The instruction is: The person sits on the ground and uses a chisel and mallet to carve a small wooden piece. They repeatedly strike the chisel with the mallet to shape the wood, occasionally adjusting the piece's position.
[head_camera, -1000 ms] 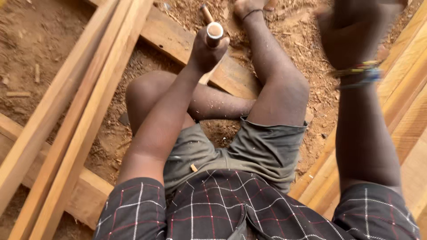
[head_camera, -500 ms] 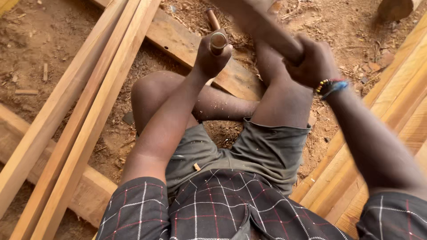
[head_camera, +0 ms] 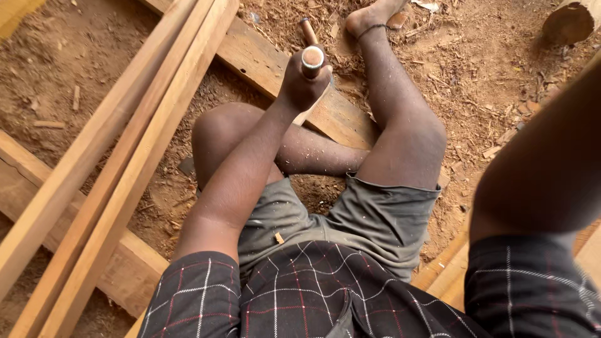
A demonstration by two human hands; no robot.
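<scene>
The person sat on the sawdust-strewn ground [head_camera: 501,75] with legs folded around a wooden plank [head_camera: 263,62] that ran diagonally from upper left to lower right beneath the knees. The left hand [head_camera: 300,87] had its fingers [head_camera: 289,76] wrapped fully shut around a wooden-handled chisel [head_camera: 312,59], which stood nearly upright on the plank, its round butt end facing the camera and its long axis pointing down into the wood; the blade was hidden behind the hand. A second wooden handle [head_camera: 308,30] lay on the plank just beyond the chisel. The right forearm [head_camera: 551,163] was raised high at the right edge of view, well apart from the chisel; its hand was out of frame, so its grip could not be determined. Half a second earlier that hand, wearing a beaded bracelet, had been low and close to the chisel butt, gripping a wooden mallet handle; it had since swung up and away. The left hand and chisel remained in place. Long timber battens [head_camera: 113,163] lay to the left.
</scene>
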